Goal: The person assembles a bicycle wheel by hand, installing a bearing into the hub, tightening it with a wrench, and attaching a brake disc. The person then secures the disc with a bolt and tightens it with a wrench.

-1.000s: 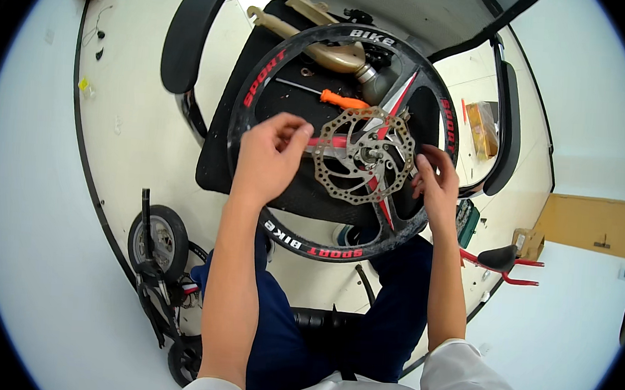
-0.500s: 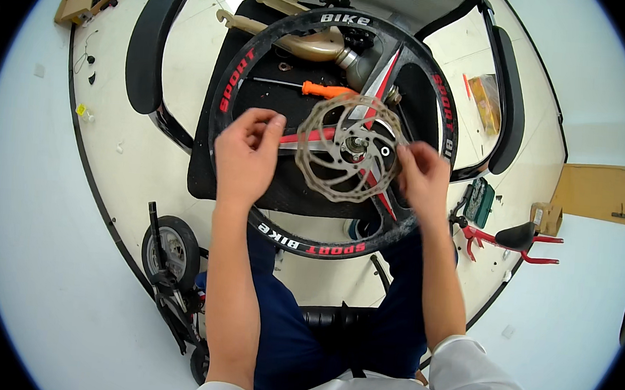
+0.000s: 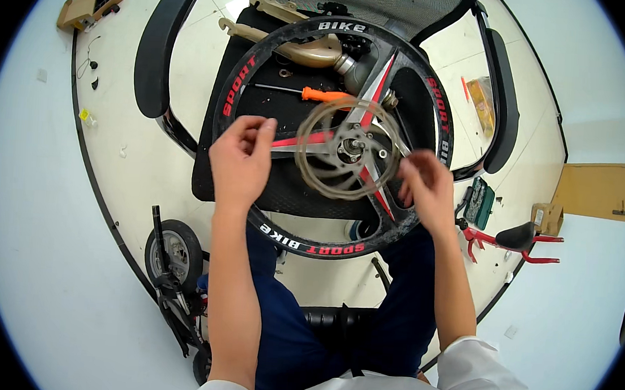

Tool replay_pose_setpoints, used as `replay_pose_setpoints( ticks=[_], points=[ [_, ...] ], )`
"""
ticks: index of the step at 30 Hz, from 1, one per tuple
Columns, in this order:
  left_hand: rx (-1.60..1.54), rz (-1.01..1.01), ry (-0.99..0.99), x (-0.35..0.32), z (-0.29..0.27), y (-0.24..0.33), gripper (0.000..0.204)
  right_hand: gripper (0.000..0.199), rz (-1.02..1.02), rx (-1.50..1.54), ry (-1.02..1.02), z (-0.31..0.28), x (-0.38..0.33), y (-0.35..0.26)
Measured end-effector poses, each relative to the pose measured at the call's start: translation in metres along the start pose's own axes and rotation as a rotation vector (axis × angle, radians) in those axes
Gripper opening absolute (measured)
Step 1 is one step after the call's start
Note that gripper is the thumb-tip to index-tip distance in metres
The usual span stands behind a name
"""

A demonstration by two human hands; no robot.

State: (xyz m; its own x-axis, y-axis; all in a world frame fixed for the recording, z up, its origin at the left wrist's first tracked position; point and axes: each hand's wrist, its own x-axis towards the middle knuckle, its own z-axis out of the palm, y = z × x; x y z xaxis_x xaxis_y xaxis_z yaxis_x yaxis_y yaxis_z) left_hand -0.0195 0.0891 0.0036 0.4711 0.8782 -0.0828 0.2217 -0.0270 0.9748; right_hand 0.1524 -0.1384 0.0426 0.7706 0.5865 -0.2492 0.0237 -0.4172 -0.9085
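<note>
A black wheel (image 3: 242,81) with red and silver spokes lies across my lap and the chair seat. Over its hub is a thin metal brake disc (image 3: 328,176), smeared as if spinning. My left hand (image 3: 241,159) is left of the disc, over the wheel's side, fingers curled and thumb against them; whatever they may pinch is hidden. At the disc's right edge, my right hand (image 3: 427,190) is slightly blurred, its thumb and fingers apart and holding nothing visible. An orange-handled screwdriver (image 3: 323,95) lies behind the disc on the seat.
The black office chair (image 3: 156,53) in front of me also bears a beige fork-like part (image 3: 294,49). A small black-wheeled frame (image 3: 174,258) rests on the floor at left. To the right are a green case (image 3: 479,203), a red frame with a black saddle (image 3: 516,237) and a cardboard box (image 3: 547,217).
The brake disc's cut-outs have become more smeared, as in faster turning. My right hand has drawn slightly right and down from the disc's edge, its fingers spreading. My left hand has barely moved.
</note>
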Motion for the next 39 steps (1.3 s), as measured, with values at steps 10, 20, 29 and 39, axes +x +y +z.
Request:
replay_pose_setpoints(
  ticks=[10, 20, 29, 39],
  points=[
    [0.114, 0.093, -0.247, -0.006, 0.019, 0.010, 0.027, 0.022, -0.166, -0.077, 0.004, 0.026, 0.041, 0.004],
    [-0.080, 0.004, 0.070, 0.012, -0.024, -0.009, 0.038, 0.019, -0.097, -0.394, -0.192, 0.069, -0.079, 0.027],
    [-0.029, 0.005, 0.005, 0.002, -0.020, -0.012, 0.034, 0.016, 0.071, -0.141, -0.375, 0.026, -0.074, -0.004],
    [0.157, 0.105, -0.227, -0.005, 0.018, 0.007, 0.027, 0.023, -0.206, -0.069, 0.091, 0.030, 0.036, -0.006]
  ],
)
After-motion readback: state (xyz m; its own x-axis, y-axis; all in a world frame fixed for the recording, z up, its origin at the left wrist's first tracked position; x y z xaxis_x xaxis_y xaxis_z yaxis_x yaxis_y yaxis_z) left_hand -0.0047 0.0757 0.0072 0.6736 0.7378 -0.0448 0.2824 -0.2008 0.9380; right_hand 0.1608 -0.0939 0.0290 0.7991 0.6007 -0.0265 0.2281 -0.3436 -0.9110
